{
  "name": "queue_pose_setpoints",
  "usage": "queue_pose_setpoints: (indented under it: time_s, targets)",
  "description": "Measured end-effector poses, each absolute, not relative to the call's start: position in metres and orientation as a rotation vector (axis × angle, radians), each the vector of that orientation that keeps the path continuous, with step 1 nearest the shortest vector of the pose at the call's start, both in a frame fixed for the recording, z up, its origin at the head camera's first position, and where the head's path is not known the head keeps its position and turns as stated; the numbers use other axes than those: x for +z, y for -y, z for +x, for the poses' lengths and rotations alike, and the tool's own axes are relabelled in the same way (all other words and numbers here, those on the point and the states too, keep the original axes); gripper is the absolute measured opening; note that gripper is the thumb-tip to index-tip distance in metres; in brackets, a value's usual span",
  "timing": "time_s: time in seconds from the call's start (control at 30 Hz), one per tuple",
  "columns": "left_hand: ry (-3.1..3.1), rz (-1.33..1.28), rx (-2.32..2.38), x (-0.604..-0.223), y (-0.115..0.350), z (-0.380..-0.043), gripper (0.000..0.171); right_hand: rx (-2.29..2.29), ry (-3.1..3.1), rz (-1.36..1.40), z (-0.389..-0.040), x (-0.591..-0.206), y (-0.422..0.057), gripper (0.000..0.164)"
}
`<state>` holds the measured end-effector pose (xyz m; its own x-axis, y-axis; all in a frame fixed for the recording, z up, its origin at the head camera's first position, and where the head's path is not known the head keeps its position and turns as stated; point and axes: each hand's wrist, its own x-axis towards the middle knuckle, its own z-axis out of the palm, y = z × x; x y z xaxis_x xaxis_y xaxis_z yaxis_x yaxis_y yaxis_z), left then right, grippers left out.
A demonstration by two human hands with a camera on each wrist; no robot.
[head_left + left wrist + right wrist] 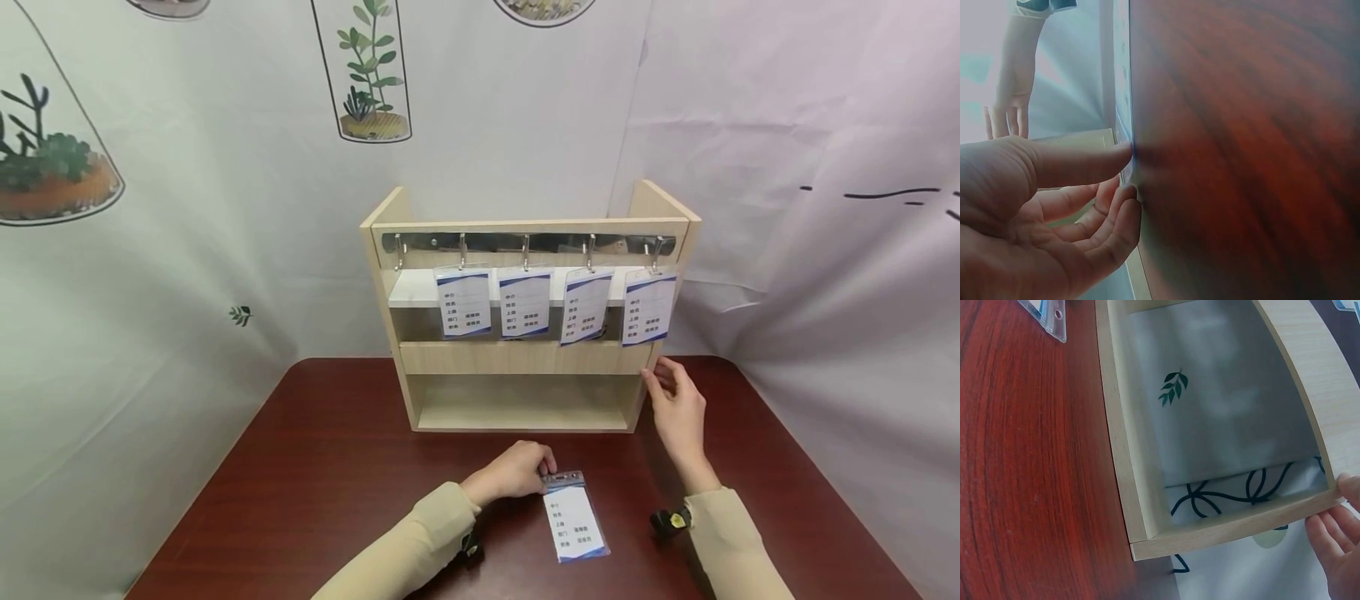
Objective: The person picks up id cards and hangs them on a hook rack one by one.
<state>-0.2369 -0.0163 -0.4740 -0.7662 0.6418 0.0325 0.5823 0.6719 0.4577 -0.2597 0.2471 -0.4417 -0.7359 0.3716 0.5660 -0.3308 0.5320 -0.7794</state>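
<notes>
A clear badge holder with a white and blue card (573, 521) lies on the dark red table. My left hand (517, 468) is at its top left corner, and the thumb and curled fingers pinch the edge in the left wrist view. My right hand (678, 408) grips the right side panel of a light wooden rack (517, 360). In the right wrist view, the thumb lies on the panel's front edge and the fingers (1329, 540) are on its outer side. Several similar badges (525, 304) hang from the rack's metal hooks; the leftmost hook (399, 250) carries none.
The rack stands at the back of the table (330, 467), with an open lower compartment (525, 402) and a white shelf (411, 287) behind the badges. A pale curtain (225, 208) printed with plants hangs behind and at both sides.
</notes>
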Motion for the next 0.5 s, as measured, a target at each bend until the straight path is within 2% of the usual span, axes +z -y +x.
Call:
queue_pose_setpoints:
  time_s: [0.5]
  targets:
    - [-2.663, 0.941, 0.801, -0.4755, 0.0253, -0.2306, 0.021, 1.224, 2.053, -0.031, -0.2589, -0.4420, -0.2467, 0.033]
